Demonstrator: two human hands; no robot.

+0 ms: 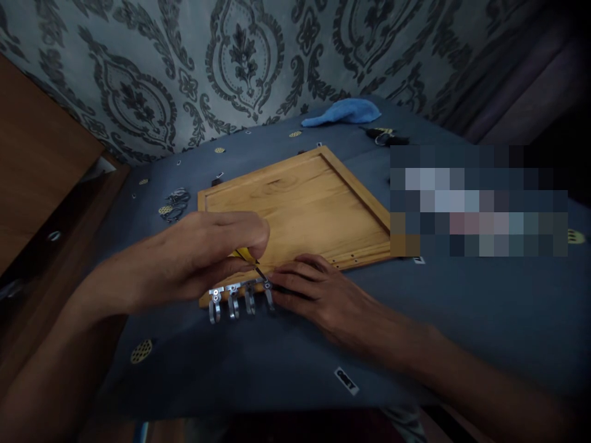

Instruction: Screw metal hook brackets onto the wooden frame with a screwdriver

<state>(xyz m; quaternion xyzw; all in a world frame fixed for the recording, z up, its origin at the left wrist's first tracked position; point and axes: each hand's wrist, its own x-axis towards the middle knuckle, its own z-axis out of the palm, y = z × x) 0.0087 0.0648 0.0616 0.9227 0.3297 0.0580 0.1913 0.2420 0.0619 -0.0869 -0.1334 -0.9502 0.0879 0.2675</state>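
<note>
A wooden board [305, 209] with a raised rim lies on a blue cloth-covered table [462, 320]. Several metal hooks [233, 301] hang in a row along its near edge. My left hand [203, 258] is closed in a pinch round a thin screwdriver [253, 263] with a yellow and black handle; its tip rests on the rightmost hook [268, 292]. My right hand [318, 292] lies on the near edge of the board, its fingers pressed against that same hook.
A blue rag [344, 112] lies at the far end of the table, with dark keys or clips [385, 135] beside it. More metal hooks [175, 203] sit left of the board. A wooden panel [37, 160] stands at left. Patterned wallpaper is behind.
</note>
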